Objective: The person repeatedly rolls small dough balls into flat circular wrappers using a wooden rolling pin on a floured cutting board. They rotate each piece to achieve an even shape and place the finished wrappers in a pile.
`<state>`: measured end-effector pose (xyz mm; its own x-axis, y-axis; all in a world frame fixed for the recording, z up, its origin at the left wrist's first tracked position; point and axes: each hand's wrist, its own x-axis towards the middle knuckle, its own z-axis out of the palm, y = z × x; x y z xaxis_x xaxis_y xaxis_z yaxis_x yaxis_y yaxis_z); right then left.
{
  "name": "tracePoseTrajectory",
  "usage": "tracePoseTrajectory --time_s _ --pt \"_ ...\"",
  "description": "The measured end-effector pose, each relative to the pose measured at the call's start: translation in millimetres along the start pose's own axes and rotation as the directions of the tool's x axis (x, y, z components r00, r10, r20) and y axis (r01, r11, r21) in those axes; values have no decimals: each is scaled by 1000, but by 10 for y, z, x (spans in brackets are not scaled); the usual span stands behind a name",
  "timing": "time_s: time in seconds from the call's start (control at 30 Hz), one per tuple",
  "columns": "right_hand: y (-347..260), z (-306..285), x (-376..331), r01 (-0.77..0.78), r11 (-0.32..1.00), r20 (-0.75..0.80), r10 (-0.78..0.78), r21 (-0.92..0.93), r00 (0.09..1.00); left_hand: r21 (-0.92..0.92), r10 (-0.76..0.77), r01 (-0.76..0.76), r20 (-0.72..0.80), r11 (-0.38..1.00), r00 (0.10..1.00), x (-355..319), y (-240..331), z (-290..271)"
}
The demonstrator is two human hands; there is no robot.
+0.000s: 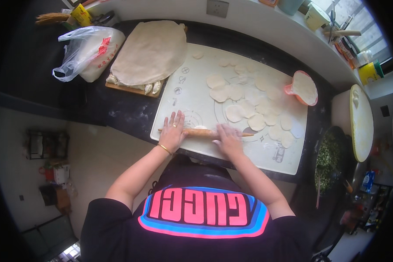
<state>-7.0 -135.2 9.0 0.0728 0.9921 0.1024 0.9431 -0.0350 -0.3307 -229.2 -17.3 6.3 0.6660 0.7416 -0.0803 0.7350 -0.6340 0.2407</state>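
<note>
A wooden rolling pin (200,132) with tapered ends lies across the near part of a pale printed dough mat (288,162). My left hand (173,134) rests on its left part, fingers stretched out flat beyond it, not wrapped round. Over the right part lies my right hand (229,139), palm down and floury, its fingers spread across the pin and slightly blurred. A small piece of dough (200,127) shows at the pin between the hands, mostly hidden. Several round dough wrappers (220,93) overlap on the mat's middle and right.
At the far left, a dough sheet (150,52) covers a wooden board with dumplings (149,88) at its edge. Beside it sits a plastic bag (91,52) of white contents. A red-rimmed bowl of flour (305,88) stands right, near a pan of chopped greens (329,157).
</note>
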Motion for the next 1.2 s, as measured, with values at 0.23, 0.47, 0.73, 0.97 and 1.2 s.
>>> tracePoseTrajectory --time_s 0.23,0.47,0.73,0.97,1.2 --pt "192 24 91 -272 959 -34 270 -76 962 59 -83 94 -169 994 982 467 -1 7" --pt "-161 -119 -283 -273 956 199 289 -104 936 -81 40 -30 127 996 991 7 -160 -149" --pt "-119 112 153 -283 949 44 291 -137 956 -53 -79 81 49 995 996 332 -283 -92" --pt "-250 208 228 -227 964 -56 221 -139 974 -49 -48 49 20 998 999 288 -389 -97" --pt "-467 32 -275 -237 962 175 259 -135 950 -84 54 -40 175 996 983 8 -429 -111"
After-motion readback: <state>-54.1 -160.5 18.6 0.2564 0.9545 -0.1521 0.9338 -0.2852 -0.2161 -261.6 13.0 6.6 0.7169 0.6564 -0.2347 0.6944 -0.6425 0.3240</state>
